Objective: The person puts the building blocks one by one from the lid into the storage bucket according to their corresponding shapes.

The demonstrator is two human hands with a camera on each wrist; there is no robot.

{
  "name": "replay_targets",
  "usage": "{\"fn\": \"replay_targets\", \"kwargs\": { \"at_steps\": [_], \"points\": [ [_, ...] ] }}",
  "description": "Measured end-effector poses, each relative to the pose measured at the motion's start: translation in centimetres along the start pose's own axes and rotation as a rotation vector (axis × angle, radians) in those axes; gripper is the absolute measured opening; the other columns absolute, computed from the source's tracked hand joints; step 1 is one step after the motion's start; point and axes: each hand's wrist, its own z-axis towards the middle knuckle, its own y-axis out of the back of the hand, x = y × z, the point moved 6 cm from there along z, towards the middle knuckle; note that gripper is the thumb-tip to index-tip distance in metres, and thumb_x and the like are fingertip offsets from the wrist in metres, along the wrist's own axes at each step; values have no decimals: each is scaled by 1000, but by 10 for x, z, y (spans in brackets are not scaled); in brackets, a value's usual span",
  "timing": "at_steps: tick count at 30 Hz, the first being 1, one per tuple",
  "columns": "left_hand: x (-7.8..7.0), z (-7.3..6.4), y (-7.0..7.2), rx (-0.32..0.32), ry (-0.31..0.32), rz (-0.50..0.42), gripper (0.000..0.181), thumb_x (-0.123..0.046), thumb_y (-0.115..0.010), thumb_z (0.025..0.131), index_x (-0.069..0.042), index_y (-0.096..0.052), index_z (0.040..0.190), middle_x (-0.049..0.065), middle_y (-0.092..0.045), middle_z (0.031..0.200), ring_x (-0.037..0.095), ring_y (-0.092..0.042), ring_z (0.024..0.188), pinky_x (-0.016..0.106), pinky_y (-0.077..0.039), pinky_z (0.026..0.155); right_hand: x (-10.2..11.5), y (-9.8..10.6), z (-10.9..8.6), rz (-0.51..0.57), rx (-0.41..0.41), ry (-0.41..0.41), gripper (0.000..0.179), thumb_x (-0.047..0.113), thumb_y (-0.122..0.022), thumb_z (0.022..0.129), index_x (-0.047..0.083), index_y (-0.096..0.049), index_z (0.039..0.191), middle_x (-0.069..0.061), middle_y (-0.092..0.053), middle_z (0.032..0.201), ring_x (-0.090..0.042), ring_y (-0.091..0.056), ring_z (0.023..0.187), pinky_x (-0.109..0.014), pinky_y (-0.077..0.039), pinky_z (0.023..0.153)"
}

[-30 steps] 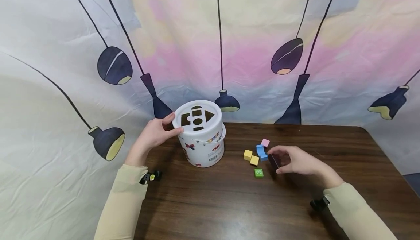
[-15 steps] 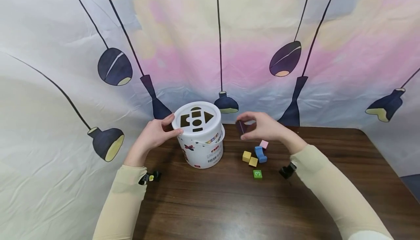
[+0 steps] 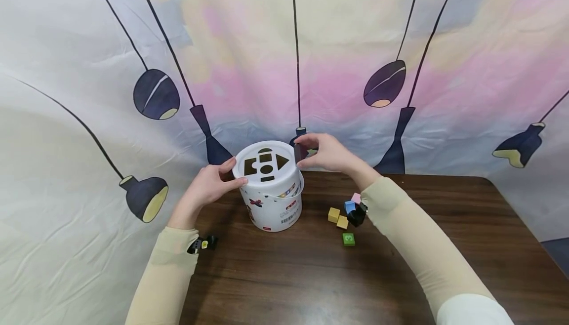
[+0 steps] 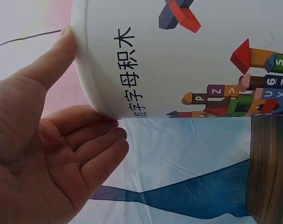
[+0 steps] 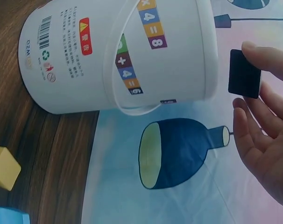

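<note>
Your right hand [image 3: 326, 153] has its grip pinched on a dark block [image 5: 244, 73], with the thumb at one end and fingers at the other. The block is just to the right of the bucket [image 3: 272, 211], up by the edge of the lid [image 3: 275, 173], with a little gap between them. That gap looks like what matters most: the holes [image 3: 266, 169] are to the left of the block, and its longer side seems to run along the lid's edge. Your left hand [image 3: 209, 184] holds the lid's edge on the other side, so your right hand is nearer the block. You can't tell how thick the block is, and the inside of the bucket is too dark to see. Over the table [image 3: 266, 275], the black camera [image 3: 357, 215] on your right wrist hides part of the blue block [image 3: 349, 207]
</note>
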Motion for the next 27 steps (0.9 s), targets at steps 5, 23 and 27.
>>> {"fn": "replay_targets", "kwargs": {
  "at_steps": [5,23,27],
  "points": [
    [0,1,2,-11,-12,0,87,-48,-82,95,-6,-45,161,13,-47,160,36,-42,151,57,-35,122,7,-6,12,14,14,22,68,18,-93,84,8,-65,145,-5,-72,128,-22,-66,121,-47,-53,107],
    [0,2,2,-1,0,15,88,-51,-81,95,-7,-43,162,10,-45,162,35,-39,153,57,-33,123,17,-21,31,-50,66,-19,70,19,-92,84,12,-65,148,-5,-68,137,-23,-67,119,-41,-56,99],
    [1,2,0,2,4,16,88,-50,-81,95,-7,-43,162,11,-45,162,35,-39,153,57,-34,123,18,-26,33,-52,72,-25,70,18,-92,84,11,-65,148,-7,-68,139,-24,-68,116,-40,-57,97]
  ]
}}
